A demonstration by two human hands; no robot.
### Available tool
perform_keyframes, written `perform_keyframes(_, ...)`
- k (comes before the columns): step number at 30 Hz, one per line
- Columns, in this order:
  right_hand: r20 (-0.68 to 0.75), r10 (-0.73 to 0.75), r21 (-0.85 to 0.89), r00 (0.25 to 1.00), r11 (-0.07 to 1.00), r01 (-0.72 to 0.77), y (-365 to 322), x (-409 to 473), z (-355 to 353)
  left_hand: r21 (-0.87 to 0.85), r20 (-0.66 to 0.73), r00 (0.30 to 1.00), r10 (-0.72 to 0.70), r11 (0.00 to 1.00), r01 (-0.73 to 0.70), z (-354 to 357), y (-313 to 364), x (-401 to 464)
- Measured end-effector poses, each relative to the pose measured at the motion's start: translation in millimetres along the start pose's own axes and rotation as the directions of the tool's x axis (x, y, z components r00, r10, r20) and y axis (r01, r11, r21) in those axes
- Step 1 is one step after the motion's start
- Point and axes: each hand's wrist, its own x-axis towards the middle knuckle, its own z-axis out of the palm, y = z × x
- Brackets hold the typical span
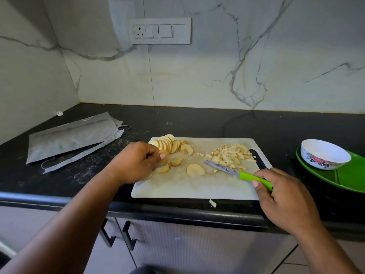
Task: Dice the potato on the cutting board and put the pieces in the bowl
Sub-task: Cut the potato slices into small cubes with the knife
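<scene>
well, the white cutting board [197, 184] lies on the black countertop [197, 121] with its near edge just back from the counter's front lip and its handle slot at the far right corner. bare board runs along the near half, between the two hands. on the far left of the board the potato slices [167, 144] stand fanned in a row, with a few more rounds lying flat just nearer, one [196, 170] apart near the middle. the left hand [138, 163] has its fingers curled, pinching one slice at the board's left edge. the diced potato [230, 155] is heaped at the far right, near the slot. the right hand [284, 194] grips the green handle of the knife [237, 173] over the board's right near corner; the knife's long axis runs from near right to far left, its tip pointing at the dice, blade low over the board. one stray piece [213, 203] lies on the counter just off the near edge. right of the board, well apart, the floral bowl [324, 155] sits on a green plate [347, 178]. left of it lies a grey pouch [73, 139].
</scene>
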Motion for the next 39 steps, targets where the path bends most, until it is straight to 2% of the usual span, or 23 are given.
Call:
perform_keyframes(4,-0.002,-0.001,-0.001,1.000,1.000,0.001,-1.9,-1.0,-1.4,0.070,-0.101,0.974,-0.201,0.976,0.208,-1.1,-0.8,17.3)
perform_keyframes(6,-0.008,-0.004,-0.004,1.000,1.000,0.004,-3.4,-1.5,-2.0,0.134,-0.174,0.962,-0.209,0.963,0.233,0.6,1.4,18.8)
perform_keyframes(8,-0.015,-0.004,-0.004,1.000,1.000,0.004,-4.9,-1.6,-2.9,0.208,-0.260,0.964,-0.057,0.972,0.113,6.4,5.1,17.7)
perform_keyframes(10,-0.028,0.006,0.006,1.000,1.000,-0.005,-7.5,-2.0,-4.9,0.246,-0.251,0.956,0.150,0.965,-0.087,14.0,13.1,15.7)
perform_keyframes(12,-0.056,0.025,0.038,0.998,0.999,-0.023,-14.3,-4.1,-7.1,0.254,-0.105,0.951,0.291,0.932,-0.257,21.7,20.1,17.3)
perform_keyframes(14,-0.077,0.043,0.099,0.996,0.994,-0.035,-27.9,-9.8,-9.4,0.248,0.080,0.945,0.317,0.912,-0.327,27.7,25.5,21.6)
perform_keyframes(16,-0.073,0.017,0.098,0.997,0.995,-0.009,-45.3,-17.4,-8.2,0.253,0.173,0.936,0.308,0.904,-0.344,32.2,28.2,25.8)
perform_keyframes(18,-0.076,-0.031,0.019,0.997,0.999,0.033,-60.9,-24.3,-4.1,0.263,0.190,0.936,0.297,0.903,-0.340,36.6,31.2,27.0)
perform_keyframes(21,-0.087,-0.057,-0.071,0.995,0.996,0.051,-79.4,-28.7,3.3,0.257,0.149,0.947,0.285,0.914,-0.315,43.4,29.9,27.0)
perform_keyframes(25,-0.070,-0.021,-0.117,0.997,0.993,0.013,-93.7,-28.3,8.2,0.253,0.092,0.959,0.269,0.925,-0.284,49.6,25.6,25.2)
perform_keyframes(29,-0.027,-0.006,-0.187,1.000,0.982,0.001,-101.6,-37.0,11.8,0.253,0.091,0.962,0.256,0.929,-0.271,50.6,25.7,26.6)
perform_keyframes(34,-0.115,0.001,-0.200,0.993,0.979,-0.024,-109.0,-59.0,0.4,0.210,0.089,0.964,0.249,0.942,-0.263,51.3,21.7,28.1)
perform_keyframes(39,-0.123,0.013,-0.181,0.992,0.983,-0.035,-119.0,-43.5,-3.9,0.177,-0.020,0.958,0.286,0.944,-0.278,51.4,16.8,26.2)
